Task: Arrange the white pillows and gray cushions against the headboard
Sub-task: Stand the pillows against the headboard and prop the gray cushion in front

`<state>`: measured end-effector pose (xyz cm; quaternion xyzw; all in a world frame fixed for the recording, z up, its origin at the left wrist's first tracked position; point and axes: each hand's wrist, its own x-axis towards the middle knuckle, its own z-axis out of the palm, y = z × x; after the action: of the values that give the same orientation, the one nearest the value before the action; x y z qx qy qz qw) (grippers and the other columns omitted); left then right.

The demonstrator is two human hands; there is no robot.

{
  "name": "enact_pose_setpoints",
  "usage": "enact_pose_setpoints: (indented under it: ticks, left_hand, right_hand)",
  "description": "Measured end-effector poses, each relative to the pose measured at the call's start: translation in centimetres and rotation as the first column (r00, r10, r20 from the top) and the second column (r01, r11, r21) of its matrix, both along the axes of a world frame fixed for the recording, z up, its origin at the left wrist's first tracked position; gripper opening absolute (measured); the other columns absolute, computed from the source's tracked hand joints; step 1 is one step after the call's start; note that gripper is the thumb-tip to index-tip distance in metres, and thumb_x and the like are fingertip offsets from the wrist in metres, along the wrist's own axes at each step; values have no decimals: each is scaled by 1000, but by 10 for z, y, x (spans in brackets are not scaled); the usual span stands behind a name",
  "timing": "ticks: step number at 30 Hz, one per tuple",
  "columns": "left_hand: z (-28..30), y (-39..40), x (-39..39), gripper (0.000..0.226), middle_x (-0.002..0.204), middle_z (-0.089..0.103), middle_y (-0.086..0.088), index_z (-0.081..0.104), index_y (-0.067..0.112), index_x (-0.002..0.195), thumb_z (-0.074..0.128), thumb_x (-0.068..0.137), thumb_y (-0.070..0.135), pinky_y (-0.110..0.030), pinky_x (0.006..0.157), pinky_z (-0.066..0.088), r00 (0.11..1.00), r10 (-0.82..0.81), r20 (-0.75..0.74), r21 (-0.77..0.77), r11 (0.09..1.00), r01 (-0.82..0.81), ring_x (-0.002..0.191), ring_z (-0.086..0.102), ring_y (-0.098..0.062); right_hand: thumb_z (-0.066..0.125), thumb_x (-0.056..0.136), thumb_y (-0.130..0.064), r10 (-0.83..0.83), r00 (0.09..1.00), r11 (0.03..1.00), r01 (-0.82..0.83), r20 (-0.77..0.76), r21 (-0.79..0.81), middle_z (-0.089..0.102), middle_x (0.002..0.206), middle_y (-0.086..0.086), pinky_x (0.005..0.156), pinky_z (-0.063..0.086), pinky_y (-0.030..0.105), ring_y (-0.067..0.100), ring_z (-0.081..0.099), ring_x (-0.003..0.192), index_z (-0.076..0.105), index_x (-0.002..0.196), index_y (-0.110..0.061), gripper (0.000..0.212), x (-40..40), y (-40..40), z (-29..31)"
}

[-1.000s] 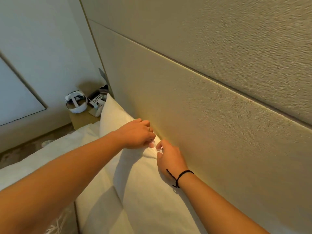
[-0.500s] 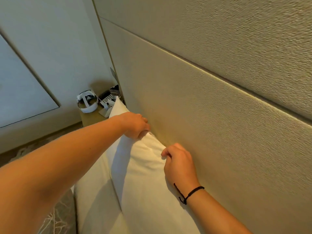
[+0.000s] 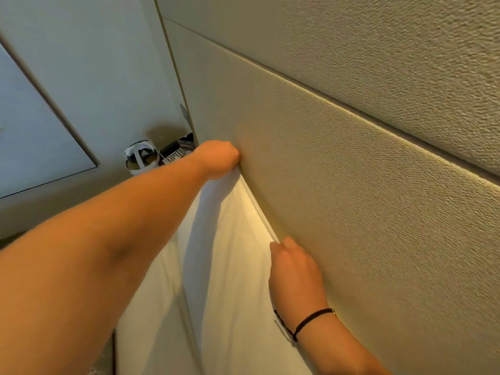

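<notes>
A white pillow stands upright with its back against the beige padded headboard. My left hand grips the pillow's far top corner, close to the headboard's left end. My right hand, with a black cord on its wrist, holds the top edge nearer to me, its fingers curled over the seam where pillow meets headboard. A second white pillow or bedding fold lies in front of the first one. No gray cushion is in view.
A wooden bedside table holds a white headset-like band and a remote just past the headboard's end. A pale wall runs behind it. The bed's left edge drops off at the bottom.
My left hand has slid along the pillow's top edge to its far corner. The two hands, which were close together, are now spread apart, and the pillow's top edge is stretched between them.
</notes>
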<state>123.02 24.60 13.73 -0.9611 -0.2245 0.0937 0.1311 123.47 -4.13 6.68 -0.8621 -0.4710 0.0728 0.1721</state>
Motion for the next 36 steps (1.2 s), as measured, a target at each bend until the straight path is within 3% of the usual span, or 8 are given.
enact_pose_setpoints:
  ticks: [8, 15, 19, 22, 26, 29, 32, 36]
  left_hand:
    - [-70, -22, -24, 28, 139, 47, -17, 55, 6, 121, 45, 96, 14, -46, 87, 44, 928, 255, 273, -154, 963, -220, 111, 55, -34]
    - [-91, -21, -72, 78, 165, -8, -1, 10, 26, 155, 27, 93, 69, -57, 119, 11, 838, 531, 121, -401, 799, -449, 150, -8, -30]
    - [-99, -44, -109, 78, 164, -12, 1, 2, 32, 155, 29, 92, 70, -56, 117, 19, 798, 582, 156, -576, 710, -405, 150, -4, -30]
    - [-107, -64, -146, 70, 165, -5, 1, -1, 28, 156, 29, 99, 57, -52, 116, 24, 778, 612, 142, -629, 663, -406, 149, 13, -29]
    - [-118, -86, -206, 64, 160, 23, 0, 14, 27, 154, 43, 100, 44, -48, 112, 34, 846, 532, -17, -539, 708, -456, 139, 36, -28]
    - [-125, -102, -242, 48, 143, 46, 1, 39, 33, 141, 50, 95, 36, -44, 109, 36, 919, 291, -265, -320, 872, -369, 129, 44, -27]
    - [-142, -114, -263, 48, 144, 45, 10, 41, 35, 141, 51, 93, 32, -47, 109, 33, 894, -48, -446, -188, 981, -41, 137, 34, -23]
    - [-158, -122, -268, 58, 149, 41, 13, 36, 40, 144, 59, 91, 35, -50, 115, 22, 850, -186, -493, -181, 977, 108, 143, 26, -22]
  right_hand:
    - [44, 87, 9, 48, 996, 965, -29, 68, -261, 55, 109, 5, 62, 38, 29, 21, 58, 87, 42, 75, -20, 32, -7, -2, -20]
    - [73, 69, -4, 60, 984, 997, -53, 166, -49, 59, 87, 6, 56, 43, 31, 22, 56, 70, 62, 70, -13, 14, -18, -16, -17]
    - [29, 91, -70, -21, 963, 977, -37, -269, -211, 37, 152, 0, 111, 35, 36, 23, 38, 137, 26, 150, -19, 77, -30, -30, -23]
    - [26, 89, -74, 4, 956, 969, -77, -294, -237, 15, 163, -1, 119, 20, 40, 21, 18, 148, 3, 155, -22, 88, -37, -36, -24]
    - [34, 95, -60, 122, 991, 988, -117, 49, -96, 16, 162, 4, 122, 12, 40, 21, 14, 149, 11, 154, -15, 78, -67, -40, -19]
    - [44, 99, -42, 225, 971, 973, -220, -78, 68, 46, 144, 6, 110, 36, 36, 24, 45, 132, 39, 145, -14, 54, -118, -52, -26]
    - [39, 99, -44, 352, 926, 928, -364, -134, -81, 56, 118, 1, 85, 47, 35, 23, 56, 105, 46, 132, -19, 42, -178, -71, -49]
    - [39, 96, -57, 166, 919, 837, -323, -358, -442, 47, 136, 9, 95, 42, 37, 27, 50, 120, 19, 150, -9, 76, -233, -101, -96]
